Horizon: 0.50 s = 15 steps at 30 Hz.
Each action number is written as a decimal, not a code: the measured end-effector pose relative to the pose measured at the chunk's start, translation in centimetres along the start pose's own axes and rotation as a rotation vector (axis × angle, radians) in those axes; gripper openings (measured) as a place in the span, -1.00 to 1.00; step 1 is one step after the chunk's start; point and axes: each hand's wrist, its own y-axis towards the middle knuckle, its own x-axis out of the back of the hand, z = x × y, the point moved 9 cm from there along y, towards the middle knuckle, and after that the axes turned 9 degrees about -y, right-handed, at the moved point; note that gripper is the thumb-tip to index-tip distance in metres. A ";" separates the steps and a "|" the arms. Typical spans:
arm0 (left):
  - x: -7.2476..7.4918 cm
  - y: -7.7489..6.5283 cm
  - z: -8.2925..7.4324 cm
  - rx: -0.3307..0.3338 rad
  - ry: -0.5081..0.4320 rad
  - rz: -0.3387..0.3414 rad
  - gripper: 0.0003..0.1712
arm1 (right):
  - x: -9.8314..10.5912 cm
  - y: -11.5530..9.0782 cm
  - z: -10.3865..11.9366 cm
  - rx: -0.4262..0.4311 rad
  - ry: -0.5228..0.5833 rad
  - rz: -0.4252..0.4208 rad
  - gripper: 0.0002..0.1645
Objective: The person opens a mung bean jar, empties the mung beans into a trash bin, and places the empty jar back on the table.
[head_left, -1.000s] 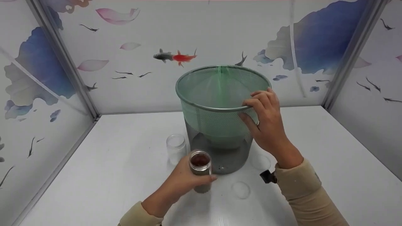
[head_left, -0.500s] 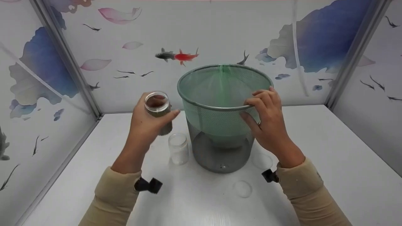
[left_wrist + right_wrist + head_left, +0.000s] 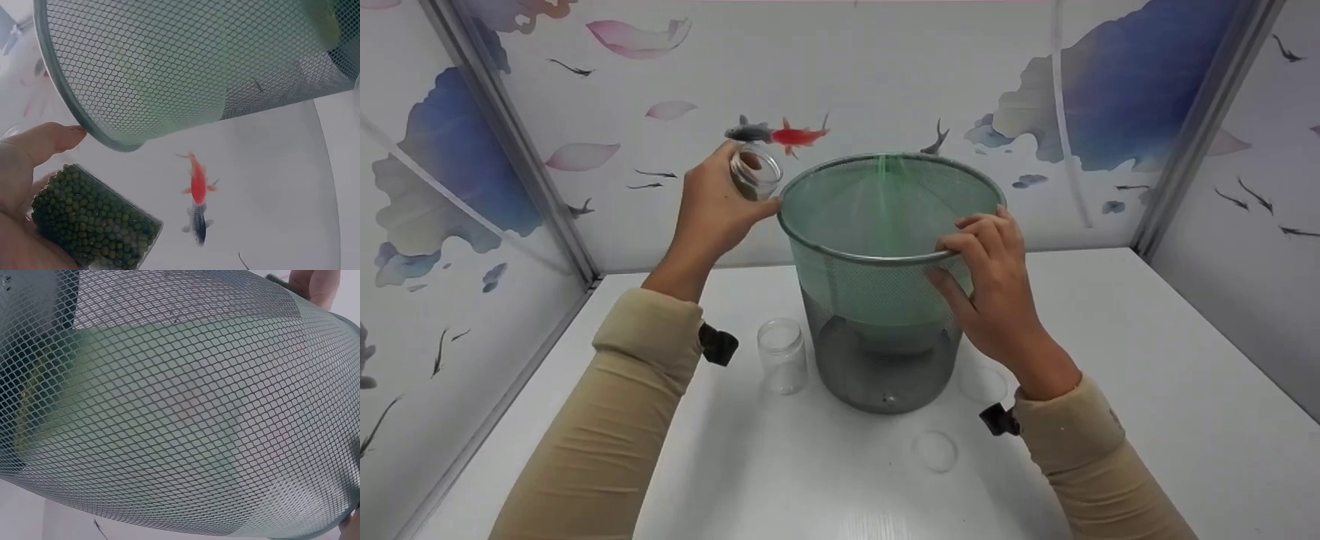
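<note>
My left hand holds a transparent jar, tilted, at the left side of a grey mesh wastebasket. Green mung beans fill much of the jar in the left wrist view, and no lid is on its mouth. The left thumb tip meets or nearly meets the basket's rim. A light green liner hangs inside the upper part of the basket. My right hand grips the rim at the front right, fingers over the top and thumb outside. The basket stands upright on the white table.
A second transparent jar stands on the table just left of the basket. Two thin transparent discs, like lids, lie nearby: one disc in front, another disc under the right forearm. White printed panels enclose the back and sides.
My left hand has carried the bean jar from in front of the basket, leftward and up past the second jar, to beside the rim, tilting it. The right hand has stayed on the rim.
</note>
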 end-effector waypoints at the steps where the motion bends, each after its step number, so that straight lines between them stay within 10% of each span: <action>1: -0.2 0.4 -0.3 -0.010 0.030 0.003 -0.27 | 0.0 0.0 0.0 0.001 0.005 -0.005 -0.75; 15: -4.5 3.2 -3.3 -0.151 0.507 -0.012 -0.27 | 0.0 -0.1 0.1 0.001 0.002 -0.005 -0.63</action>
